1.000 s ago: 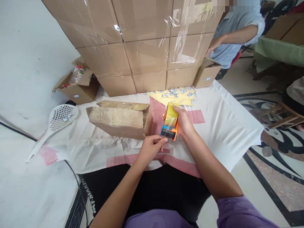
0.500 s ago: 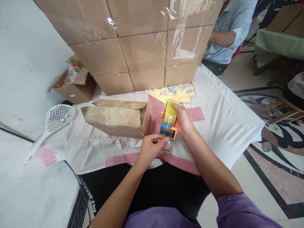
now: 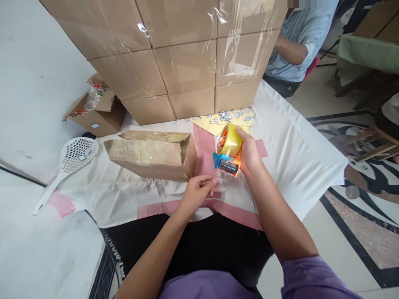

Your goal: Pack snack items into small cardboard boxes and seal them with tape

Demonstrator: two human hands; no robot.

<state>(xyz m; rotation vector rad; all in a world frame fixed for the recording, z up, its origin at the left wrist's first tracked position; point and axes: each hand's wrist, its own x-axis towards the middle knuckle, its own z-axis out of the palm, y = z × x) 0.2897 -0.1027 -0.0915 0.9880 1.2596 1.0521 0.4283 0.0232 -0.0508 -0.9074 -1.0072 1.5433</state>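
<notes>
An orange-and-blue plastic tape dispenser with a black roller, loaded with a broad yellowish roll of packing tape, is held above the cloth-covered desk by the right hand, its fingers wrapped around the sides and its thumb laid along the roll. In the left hand, thumb and forefinger are pressed together on a faint clear sliver — apparently tape, though whether it is joined to the dispenser cannot be told. To the left of the dispenser, and apart from it, a long brown cardboard box with scuffed, pale upper edges is set on the desk, untouched by either hand. Trouble could be caused by the sliver itself: if the pinch were shifted, it could be folded onto its own sticky side or stuck to the fingertips. Should the dispenser be lowered carelessly, the wrinkled white cloth could be caught by loose tape, and the small pale pieces strewn on the torn yellow sheet behind it could be lifted or scattered. The fingers could also be scratched — if a toothed cutting edge, too small to make out, is fitted beside the roller.
</notes>
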